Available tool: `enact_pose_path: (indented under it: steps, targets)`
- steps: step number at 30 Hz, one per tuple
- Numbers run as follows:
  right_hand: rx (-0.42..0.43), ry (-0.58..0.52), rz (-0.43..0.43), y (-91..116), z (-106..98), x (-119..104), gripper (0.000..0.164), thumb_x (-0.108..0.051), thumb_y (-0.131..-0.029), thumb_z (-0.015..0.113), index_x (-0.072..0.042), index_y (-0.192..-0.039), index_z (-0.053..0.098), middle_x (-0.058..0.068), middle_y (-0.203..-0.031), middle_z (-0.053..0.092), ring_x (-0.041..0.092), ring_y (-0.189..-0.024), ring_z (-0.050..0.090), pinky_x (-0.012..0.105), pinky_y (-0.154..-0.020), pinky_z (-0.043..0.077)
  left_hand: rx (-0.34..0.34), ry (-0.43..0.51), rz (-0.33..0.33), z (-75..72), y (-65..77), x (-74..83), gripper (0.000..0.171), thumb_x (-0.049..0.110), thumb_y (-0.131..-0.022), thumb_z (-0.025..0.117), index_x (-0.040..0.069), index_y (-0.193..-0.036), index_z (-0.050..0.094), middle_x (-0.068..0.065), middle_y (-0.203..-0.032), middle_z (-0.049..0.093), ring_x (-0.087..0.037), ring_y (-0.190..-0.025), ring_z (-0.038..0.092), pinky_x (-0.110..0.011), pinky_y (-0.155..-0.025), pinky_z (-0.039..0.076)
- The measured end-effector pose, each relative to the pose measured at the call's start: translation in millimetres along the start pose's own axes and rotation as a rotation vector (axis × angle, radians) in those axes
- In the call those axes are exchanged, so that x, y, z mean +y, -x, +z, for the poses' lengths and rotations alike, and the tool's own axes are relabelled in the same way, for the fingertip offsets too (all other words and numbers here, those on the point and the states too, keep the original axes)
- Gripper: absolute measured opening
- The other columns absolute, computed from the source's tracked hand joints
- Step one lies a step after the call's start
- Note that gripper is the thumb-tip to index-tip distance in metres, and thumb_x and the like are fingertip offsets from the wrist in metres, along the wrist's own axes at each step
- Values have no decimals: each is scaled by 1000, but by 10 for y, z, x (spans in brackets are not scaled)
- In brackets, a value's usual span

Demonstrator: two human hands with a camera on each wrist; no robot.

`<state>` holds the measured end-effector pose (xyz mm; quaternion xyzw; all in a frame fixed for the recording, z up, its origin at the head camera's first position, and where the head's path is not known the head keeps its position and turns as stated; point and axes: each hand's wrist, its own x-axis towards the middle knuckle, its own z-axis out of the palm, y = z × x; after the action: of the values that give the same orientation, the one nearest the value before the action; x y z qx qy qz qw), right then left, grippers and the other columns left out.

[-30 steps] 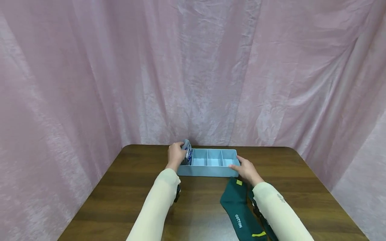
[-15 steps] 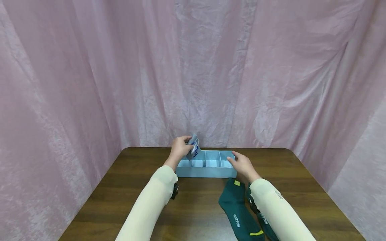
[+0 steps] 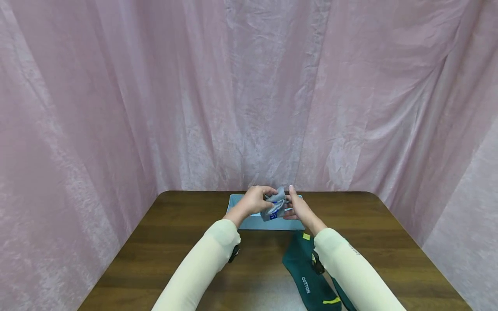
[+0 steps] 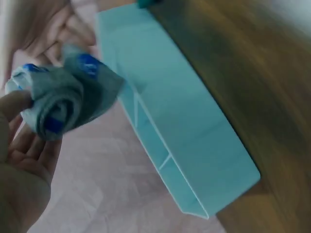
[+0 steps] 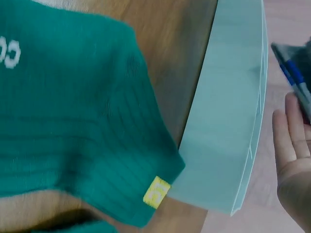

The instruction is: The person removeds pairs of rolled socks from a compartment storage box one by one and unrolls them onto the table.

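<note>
A gray rolled sock (image 4: 68,99) is raised above the light-blue box (image 3: 258,223), gripped by fingers of the left hand (image 3: 253,202); the right hand (image 3: 301,211), fingers extended, is at its right. Nearer, green socks (image 3: 301,263) lie on the table (image 3: 155,246).

Hands (image 3: 254,200) (image 3: 301,211) close together, arms (image 3: 200,261) (image 3: 354,268) outstretched

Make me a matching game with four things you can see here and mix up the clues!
Things:
1. grey roll
2. box
3. green COTTON sock
4. curtain

Clues:
A. pink, hanging behind the table
B. held by the left hand
C. lying flat, with a yellow patch
D. light blue, with compartments

Right pairs: 1-B, 2-D, 3-C, 4-A
</note>
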<state>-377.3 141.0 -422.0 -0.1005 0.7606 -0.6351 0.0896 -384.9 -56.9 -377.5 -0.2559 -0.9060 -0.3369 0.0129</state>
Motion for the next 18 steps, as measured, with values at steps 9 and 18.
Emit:
enact_pose_path:
  steps: [9,18]
  targets:
    - [26,-62,72,31,78,-32,57,-41,-103,53,8,-132,53,17,-105,67,30,-85,72,48,-85,54,1,-96,38,135,70,-59,31,11,-86,79,13,-110,61,-5,-107,68,-17,-94,64,-31,-80,52]
    - [15,-157,43,145,139,-11,51,-32,-107,45,11,-134,47,22,-113,65,29,-94,71,50,-91,51,-57,158,-38,156,201,-297,48,49,-101,52,14,-132,62,-3,-127,64,-22,-116,60,-43,-96,48]
